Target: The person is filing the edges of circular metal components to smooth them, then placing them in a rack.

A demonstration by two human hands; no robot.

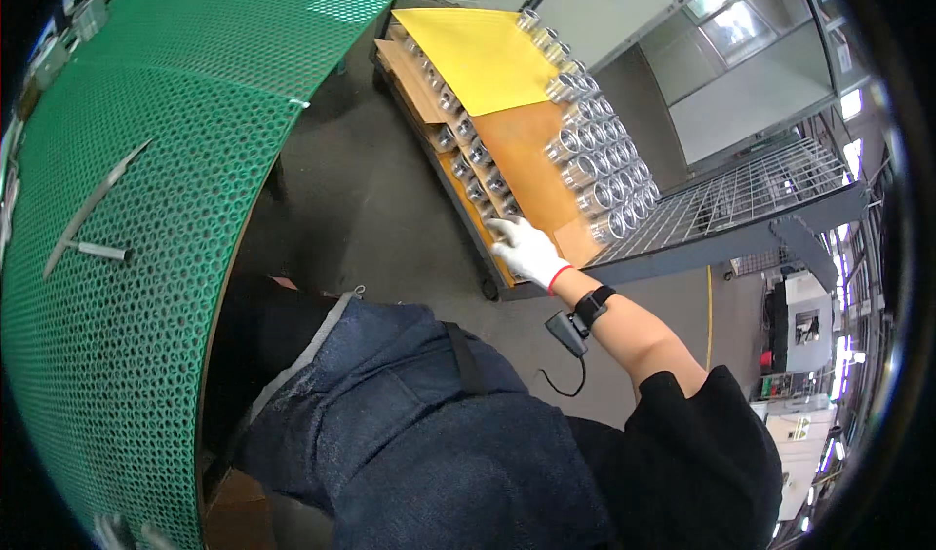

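Note:
My right hand (529, 255), in a white glove with a red cuff, reaches over the near corner of a wheeled cart (624, 271). Its fingers are stretched and parted, with nothing seen in them. Closest to it are shiny metal cylinders (475, 190) in rows on the cart's lower layer, beside a brown cardboard sheet (526, 160). More open-ended metal cylinders (597, 197) stand upright on that sheet. At the lower left rim, blurred grey gloved fingertips, seemingly my left hand (132, 532), show apart over a green perforated mat (127, 355); the rest is cut off.
A curved metal strip (93, 202) with a short grey handle (102, 251) lies on the mat. A yellow sheet (478, 58) covers the cart's far part. Wire mesh (751, 194) edges its right side. Grey floor (361, 199) separates table and cart. Machines (804, 326) stand far right.

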